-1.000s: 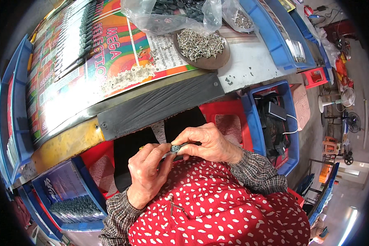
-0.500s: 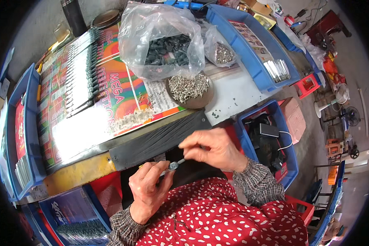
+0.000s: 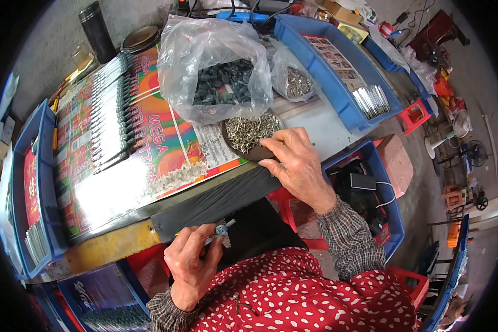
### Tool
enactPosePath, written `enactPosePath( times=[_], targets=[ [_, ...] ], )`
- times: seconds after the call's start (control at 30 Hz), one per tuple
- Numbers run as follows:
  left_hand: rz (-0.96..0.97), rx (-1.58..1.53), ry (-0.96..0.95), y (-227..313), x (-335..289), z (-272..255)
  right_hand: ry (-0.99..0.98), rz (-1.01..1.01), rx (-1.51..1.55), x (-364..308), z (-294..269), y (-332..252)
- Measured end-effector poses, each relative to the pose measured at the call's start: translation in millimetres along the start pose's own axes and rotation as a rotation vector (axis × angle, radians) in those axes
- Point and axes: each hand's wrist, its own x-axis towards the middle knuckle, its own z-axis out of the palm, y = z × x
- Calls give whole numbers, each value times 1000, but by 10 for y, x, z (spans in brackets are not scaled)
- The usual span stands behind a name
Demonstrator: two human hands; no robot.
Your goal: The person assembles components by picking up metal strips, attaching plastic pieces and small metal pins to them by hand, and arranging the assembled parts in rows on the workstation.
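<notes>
Held low in front of my apron, my left hand (image 3: 193,263) is closed on a small grey part with a rounded end (image 3: 221,229). A short pale rod sticks out of that part; the rest is hidden by the fingers. My right hand (image 3: 299,169) reaches to the near right rim of a round brown dish (image 3: 252,155). Its thumb and forefinger are apart, with nothing seen between them. Many short silver metal pins (image 3: 248,131) are heaped in the dish. Behind it stands a clear plastic bag (image 3: 177,94) full of dark grey oval pieces (image 3: 224,80).
A row of slim silver rods with dark ends (image 3: 113,105) lies on the table at left. Blue trays stand at the left (image 3: 48,193) and far right (image 3: 337,94). A small bag of metal bits (image 3: 297,83) sits beside the dish. A blue bin (image 3: 393,238) is below right.
My right hand has moved away from the grey part, up and forward to the dish of pins. My left hand has shifted slightly down and left, still holding the part.
</notes>
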Motion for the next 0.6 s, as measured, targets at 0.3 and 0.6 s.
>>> enactPosePath(
  times=[0.3,0.6],
  targets=[
    [-4,10,3,8,2,-2,-21,-56,-36,-10,42,10],
    [23,32,14,60,16,20,43,-59,123,-7,48,6]
  ],
)
